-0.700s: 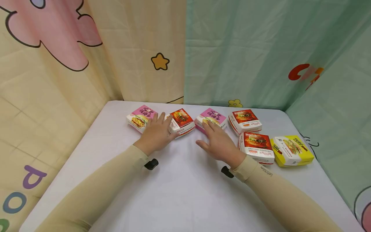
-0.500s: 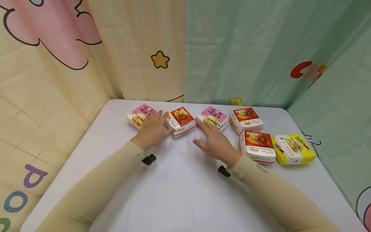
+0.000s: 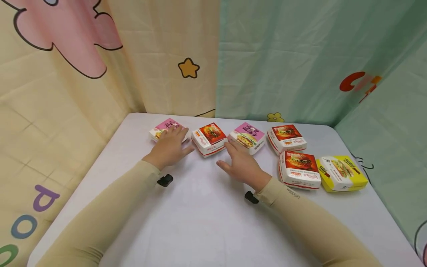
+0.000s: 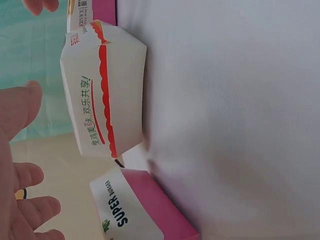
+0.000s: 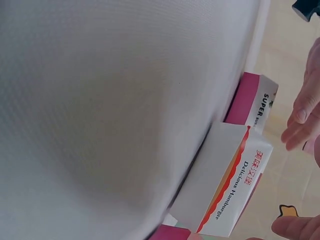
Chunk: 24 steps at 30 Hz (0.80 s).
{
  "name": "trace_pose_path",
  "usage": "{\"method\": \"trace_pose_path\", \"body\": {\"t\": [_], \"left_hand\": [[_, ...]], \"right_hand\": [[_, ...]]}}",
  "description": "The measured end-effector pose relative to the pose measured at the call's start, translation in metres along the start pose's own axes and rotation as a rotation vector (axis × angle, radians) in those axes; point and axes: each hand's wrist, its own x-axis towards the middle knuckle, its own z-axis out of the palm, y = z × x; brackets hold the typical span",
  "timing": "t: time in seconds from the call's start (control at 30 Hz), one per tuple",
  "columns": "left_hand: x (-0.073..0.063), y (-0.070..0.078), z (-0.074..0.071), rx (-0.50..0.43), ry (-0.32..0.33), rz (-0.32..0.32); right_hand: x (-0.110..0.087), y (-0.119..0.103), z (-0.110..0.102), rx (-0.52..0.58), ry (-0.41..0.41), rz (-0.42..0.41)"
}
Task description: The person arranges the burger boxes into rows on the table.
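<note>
My left hand (image 3: 168, 146) is held over the left pink-and-white burger box (image 3: 165, 125), fingers extended and covering part of it. Whether it touches the lid I cannot tell. Just right of it sits a red-and-white burger box (image 3: 209, 139), whose front reads "Delicious Hamburger" in the right wrist view. My right hand (image 3: 245, 165) hovers at the near left corner of the second pink-and-white burger box (image 3: 247, 137), thumb spread to the left. Neither hand grips anything. In the left wrist view, the fingers (image 4: 40, 210) of my left hand are apart from the white box side (image 4: 102, 95).
Two more red-and-white burger boxes (image 3: 287, 137) (image 3: 300, 168) stand to the right, one nearer than the other. A yellow-and-white box (image 3: 341, 172) lies beside the nearer one. Curtains (image 3: 280, 55) close off the back and sides of the white table (image 3: 200, 222).
My left hand has moved left, off the red-and-white box and over the left pink box. My right hand has drawn slightly left from the second pink box. The boxes appear to stay put.
</note>
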Motion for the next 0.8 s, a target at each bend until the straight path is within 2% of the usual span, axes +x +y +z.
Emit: {"method": "trace_pose_path", "body": {"t": [0.27, 0.47, 0.63, 0.8], "left_hand": [[-0.001, -0.014, -0.003, -0.013, 0.021, -0.007], [-0.001, -0.017, -0.002, -0.016, 0.012, -0.005], [-0.001, -0.019, -0.004, -0.004, -0.004, -0.037], [-0.003, -0.029, -0.007, -0.009, -0.014, -0.081]], "right_hand": [[0.003, -0.007, 0.004, 0.004, 0.003, 0.017], [0.006, -0.01, 0.006, 0.019, -0.015, 0.041], [0.008, -0.012, 0.008, 0.026, -0.013, 0.04], [0.01, -0.018, 0.012, 0.043, -0.02, 0.034]]}}
